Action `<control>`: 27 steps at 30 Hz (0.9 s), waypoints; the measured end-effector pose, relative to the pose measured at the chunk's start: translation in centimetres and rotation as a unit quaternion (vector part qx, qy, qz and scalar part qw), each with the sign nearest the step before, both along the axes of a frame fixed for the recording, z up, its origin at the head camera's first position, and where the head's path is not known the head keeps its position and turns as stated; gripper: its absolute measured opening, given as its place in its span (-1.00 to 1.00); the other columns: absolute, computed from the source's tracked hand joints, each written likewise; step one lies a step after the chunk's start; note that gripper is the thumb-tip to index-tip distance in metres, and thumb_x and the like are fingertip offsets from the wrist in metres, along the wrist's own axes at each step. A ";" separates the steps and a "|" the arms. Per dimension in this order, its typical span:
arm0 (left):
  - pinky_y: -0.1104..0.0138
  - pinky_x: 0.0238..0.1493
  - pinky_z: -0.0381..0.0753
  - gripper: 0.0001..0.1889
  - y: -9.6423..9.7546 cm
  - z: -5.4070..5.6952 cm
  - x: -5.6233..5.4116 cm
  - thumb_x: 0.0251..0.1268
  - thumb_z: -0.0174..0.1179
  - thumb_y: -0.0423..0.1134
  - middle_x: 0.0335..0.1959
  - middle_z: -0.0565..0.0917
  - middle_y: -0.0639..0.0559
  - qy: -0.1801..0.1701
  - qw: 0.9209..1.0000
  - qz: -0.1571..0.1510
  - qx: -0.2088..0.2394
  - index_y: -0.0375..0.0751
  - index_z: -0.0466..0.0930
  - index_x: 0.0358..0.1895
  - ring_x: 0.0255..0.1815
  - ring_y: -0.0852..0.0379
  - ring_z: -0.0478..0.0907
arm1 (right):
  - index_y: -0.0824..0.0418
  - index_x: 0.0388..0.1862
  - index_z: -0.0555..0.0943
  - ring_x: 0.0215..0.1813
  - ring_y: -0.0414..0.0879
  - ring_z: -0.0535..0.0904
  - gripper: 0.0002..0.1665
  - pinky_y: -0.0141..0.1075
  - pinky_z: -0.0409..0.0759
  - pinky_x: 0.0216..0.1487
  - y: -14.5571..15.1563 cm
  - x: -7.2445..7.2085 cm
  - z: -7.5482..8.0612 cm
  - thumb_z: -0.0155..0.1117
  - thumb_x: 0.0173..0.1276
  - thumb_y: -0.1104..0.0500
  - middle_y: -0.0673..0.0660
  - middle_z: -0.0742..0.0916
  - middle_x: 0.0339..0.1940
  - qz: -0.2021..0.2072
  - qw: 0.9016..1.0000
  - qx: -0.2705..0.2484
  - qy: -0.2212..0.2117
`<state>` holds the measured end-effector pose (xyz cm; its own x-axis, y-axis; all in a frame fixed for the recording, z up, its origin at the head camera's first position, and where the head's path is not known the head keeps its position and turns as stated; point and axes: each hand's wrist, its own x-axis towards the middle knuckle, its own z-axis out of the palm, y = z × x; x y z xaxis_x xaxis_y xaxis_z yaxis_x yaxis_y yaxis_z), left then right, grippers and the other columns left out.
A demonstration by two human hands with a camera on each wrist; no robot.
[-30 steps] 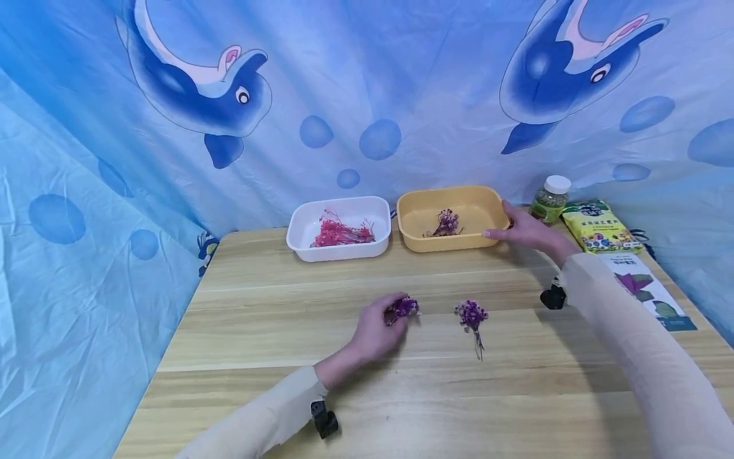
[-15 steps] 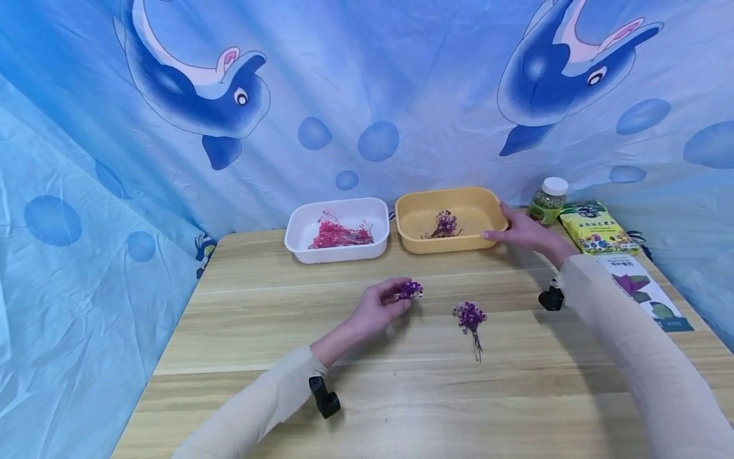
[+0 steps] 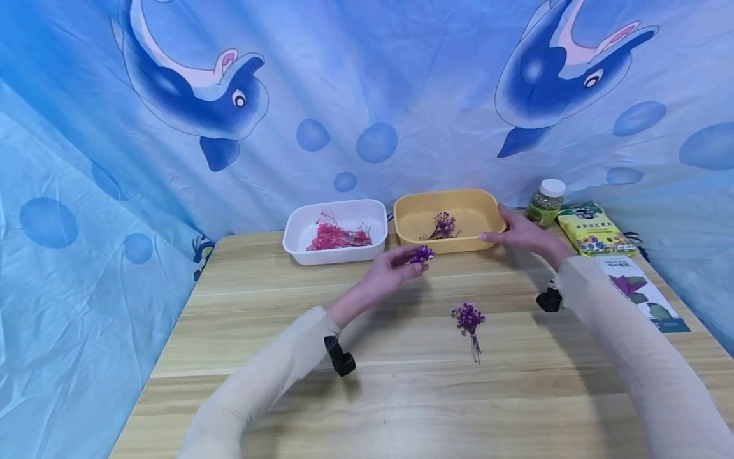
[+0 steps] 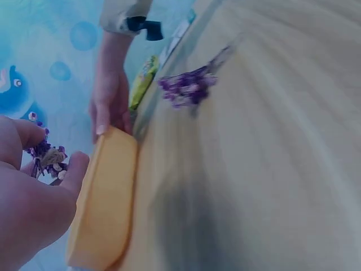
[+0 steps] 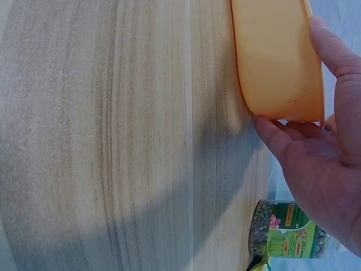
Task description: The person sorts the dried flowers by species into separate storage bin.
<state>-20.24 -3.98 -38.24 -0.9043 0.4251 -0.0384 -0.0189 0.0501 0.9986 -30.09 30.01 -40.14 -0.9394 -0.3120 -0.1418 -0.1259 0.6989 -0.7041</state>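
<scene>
My left hand (image 3: 383, 278) pinches a small bunch of purple dried flowers (image 3: 422, 254), raised over the table just in front of the yellow tray (image 3: 449, 245). In the left wrist view the bunch (image 4: 49, 159) shows between thumb and fingers. My right hand (image 3: 524, 233) grips the tray's right end, thumb at the front rim and fingers around the outer corner, as the right wrist view of the tray (image 5: 279, 62) also shows. Inside the tray lies one purple bunch (image 3: 444, 224). Another purple bunch (image 3: 469, 319) lies on the table, stems toward me.
A white tray (image 3: 338, 256) with pink dried flowers (image 3: 338, 234) stands left of the yellow one. At the back right are a white-lidded jar (image 3: 546, 203), a yellow bag (image 3: 596, 231) and a printed packet (image 3: 642, 293). A blue curtain (image 3: 321, 76) hangs behind the table.
My left hand has lifted the purple bunch off the table and carried it forward and slightly right to the yellow tray's front. The right hand keeps its grip on the tray.
</scene>
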 end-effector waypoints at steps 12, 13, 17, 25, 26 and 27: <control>0.32 0.12 0.61 -0.47 2.7 2.1 -5.6 0.38 0.14 -0.54 0.30 0.50 -0.30 0.019 1.000 0.005 0.012 -0.30 0.40 0.41 0.23 -0.20 0.53 | 0.37 0.59 -0.38 0.52 0.45 -0.01 0.35 0.20 0.03 0.49 0.1 0.0 -0.2 0.32 0.36 -0.23 0.53 -0.07 0.56 0.000 1.000 -0.017 0.000; 0.33 0.11 0.61 -0.48 2.8 2.2 -6.1 0.39 0.15 -0.52 0.31 0.50 -0.28 0.025 1.000 0.006 -0.002 -0.27 0.41 0.40 0.24 -0.19 0.52 | 0.38 0.58 -0.38 0.52 0.45 -0.01 0.35 0.20 0.03 0.49 0.1 0.0 -0.2 0.32 0.37 -0.22 0.54 -0.07 0.56 0.001 1.000 -0.016 0.001; 0.24 0.17 0.59 -0.47 3.4 2.4 -8.2 0.42 0.13 -0.50 0.30 0.50 -0.31 0.028 1.000 0.004 -0.005 -0.27 0.36 0.44 0.24 -0.25 0.51 | 0.40 0.58 -0.37 0.51 0.45 0.00 0.34 0.20 0.05 0.48 0.1 0.1 0.0 0.32 0.38 -0.21 0.54 -0.08 0.56 0.001 1.000 -0.010 0.002; 0.05 0.23 0.54 -0.50 4.9 2.2 -11.3 0.45 0.13 -0.44 0.30 0.51 -0.27 0.045 0.996 0.039 -0.060 -0.23 0.40 0.43 0.16 -0.21 0.56 | 0.36 0.60 -0.36 0.52 0.43 0.02 0.34 0.18 0.05 0.49 -0.1 -0.1 -0.2 0.34 0.36 -0.20 0.52 -0.06 0.57 -0.002 1.000 -0.025 0.002; 0.07 0.23 0.55 -0.50 5.0 2.2 -11.6 0.46 0.14 -0.41 0.30 0.51 -0.26 0.048 0.995 0.044 -0.074 -0.20 0.40 0.43 0.16 -0.19 0.57 | 0.36 0.60 -0.35 0.52 0.43 0.02 0.34 0.18 0.05 0.49 -0.1 -0.1 -0.2 0.35 0.36 -0.19 0.52 -0.05 0.57 -0.002 1.000 -0.029 0.003; 0.10 0.22 0.56 -0.50 5.1 2.2 -11.9 0.46 0.15 -0.39 0.30 0.51 -0.25 0.055 0.993 0.049 -0.091 -0.17 0.40 0.43 0.18 -0.16 0.56 | 0.37 0.60 -0.35 0.51 0.43 0.03 0.33 0.18 0.06 0.49 -0.1 -0.1 -0.2 0.35 0.36 -0.19 0.52 -0.05 0.57 -0.003 1.000 -0.028 0.004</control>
